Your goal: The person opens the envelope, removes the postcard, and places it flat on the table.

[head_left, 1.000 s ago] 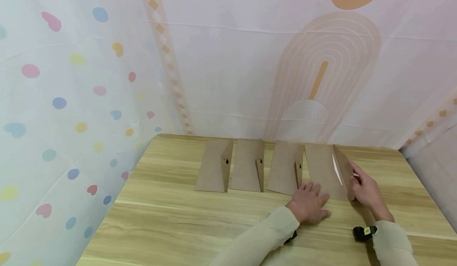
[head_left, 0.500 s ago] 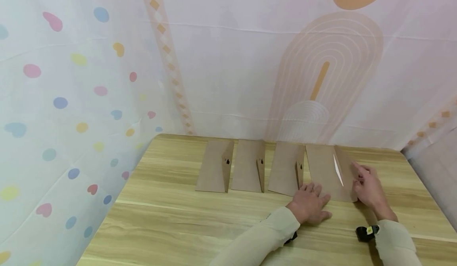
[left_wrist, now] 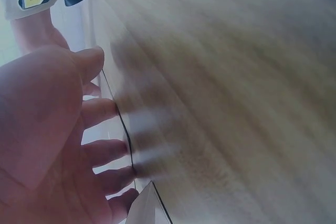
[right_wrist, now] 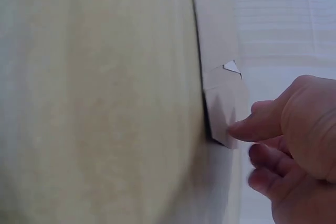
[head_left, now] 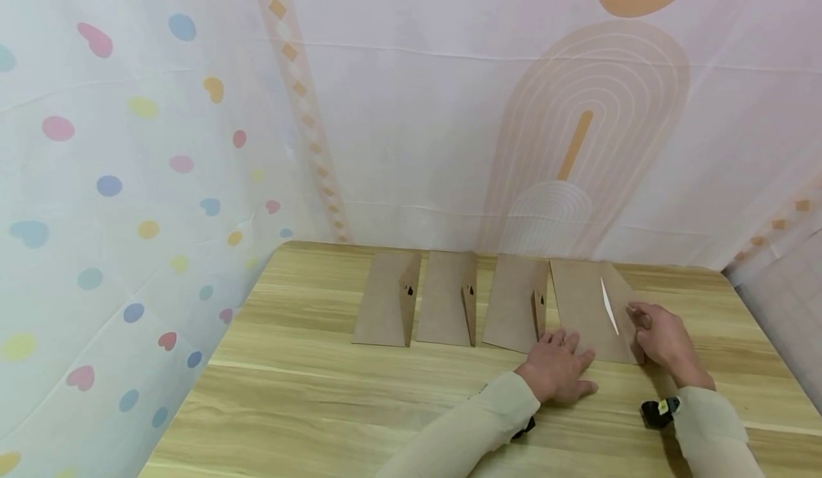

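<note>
A brown folded cardboard card [head_left: 581,310] lies at the right end of a row, its right-hand flap [head_left: 621,296] laid low and a white slit [head_left: 608,307] beside the fold. My left hand [head_left: 557,367] rests with spread, straight fingers on the near edges of this card and its left neighbour [head_left: 509,307]. Those fingers [left_wrist: 107,151] also show in the left wrist view. At the flap's right edge, my right hand [head_left: 664,339] pinches the cardboard with curled fingers. In the right wrist view its thumb [right_wrist: 247,128] touches the flap's corner; the index fingertip is hidden.
Further left stand two more brown cards [head_left: 447,299] [head_left: 379,303], with raised flaps bearing small black marks. The row lies along the back of a wooden table [head_left: 289,392], against a patterned curtain [head_left: 411,121]. Dark cameras [head_left: 658,414] sit on both wrists.
The right-hand flap of the rightmost card has gone from standing up to lying low, with the right hand moving slightly right. The left hand has stayed in place.
</note>
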`<state>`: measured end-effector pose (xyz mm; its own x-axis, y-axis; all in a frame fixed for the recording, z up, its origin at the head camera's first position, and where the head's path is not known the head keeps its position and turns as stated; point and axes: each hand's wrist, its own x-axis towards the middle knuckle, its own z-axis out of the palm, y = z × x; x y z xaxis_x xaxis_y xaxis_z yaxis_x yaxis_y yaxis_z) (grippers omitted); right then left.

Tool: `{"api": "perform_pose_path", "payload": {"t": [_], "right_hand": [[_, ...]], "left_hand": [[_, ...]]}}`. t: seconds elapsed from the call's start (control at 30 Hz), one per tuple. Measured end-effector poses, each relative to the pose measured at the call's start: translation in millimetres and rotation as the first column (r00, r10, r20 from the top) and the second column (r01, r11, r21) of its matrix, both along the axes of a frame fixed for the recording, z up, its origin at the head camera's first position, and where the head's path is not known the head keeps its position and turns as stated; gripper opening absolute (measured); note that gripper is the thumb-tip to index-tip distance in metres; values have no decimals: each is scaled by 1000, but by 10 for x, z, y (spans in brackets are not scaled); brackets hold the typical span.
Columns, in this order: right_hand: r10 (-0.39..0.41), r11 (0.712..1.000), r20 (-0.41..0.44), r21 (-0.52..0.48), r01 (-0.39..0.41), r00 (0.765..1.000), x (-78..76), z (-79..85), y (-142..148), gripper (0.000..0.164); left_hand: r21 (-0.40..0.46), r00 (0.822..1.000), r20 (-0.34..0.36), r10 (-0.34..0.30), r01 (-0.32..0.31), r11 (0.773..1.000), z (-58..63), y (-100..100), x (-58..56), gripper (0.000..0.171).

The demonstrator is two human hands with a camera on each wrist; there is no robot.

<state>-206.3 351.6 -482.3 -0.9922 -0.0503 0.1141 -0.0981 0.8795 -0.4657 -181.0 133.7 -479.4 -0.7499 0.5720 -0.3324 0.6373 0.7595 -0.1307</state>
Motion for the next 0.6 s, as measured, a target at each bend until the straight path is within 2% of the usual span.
{"api": "perform_pose_path", "payload": {"t": [0.2,0.6], "right_hand": [[1,1000,57,-17,0,998,-33,15,10,50],[-12,997,29,-77,14,1000,-101,-42,56,49]], "left_hand": [[10,1000,11,4,-4,1000,-6,-1,3,59],[17,1000,-9,-7,7,1000,-11,-9,7,59]]}}
